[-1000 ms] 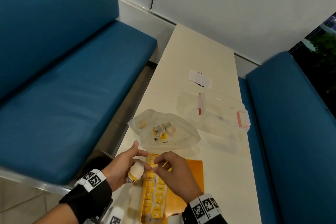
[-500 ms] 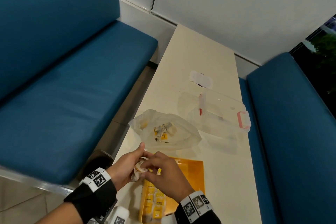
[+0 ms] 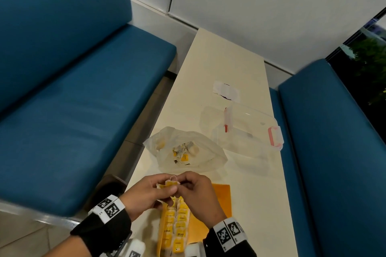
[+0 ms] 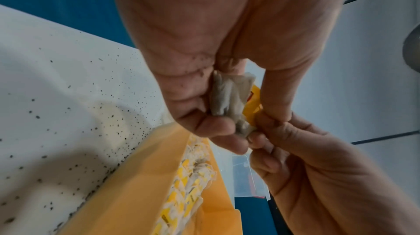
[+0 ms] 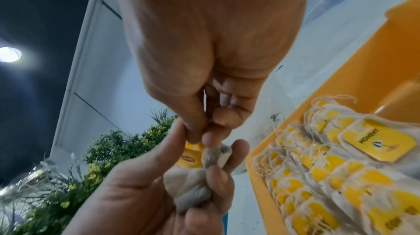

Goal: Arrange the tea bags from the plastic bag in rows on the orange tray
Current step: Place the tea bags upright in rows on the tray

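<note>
Left grip: my left hand (image 3: 144, 195) curls round a crumpled white paper tea bag with a yellow tag (image 3: 170, 184), held above the tray's far end.
Right grip: my right hand (image 3: 200, 194) pinches the same tea bag's yellow tag between thumb and fingertip.
Tray: flat orange plastic tray (image 3: 222, 200) on the cream speckled worktop (image 3: 257, 204); holds two rows of yellow-tagged tea bags (image 3: 177, 225) along its left side.
Bag: translucent plastic bag (image 3: 200, 152), beyond the tray; a few tea bags inside.
Box: clear plastic box with red clips (image 3: 246, 129), right of the bag; contents unclear.
</note>
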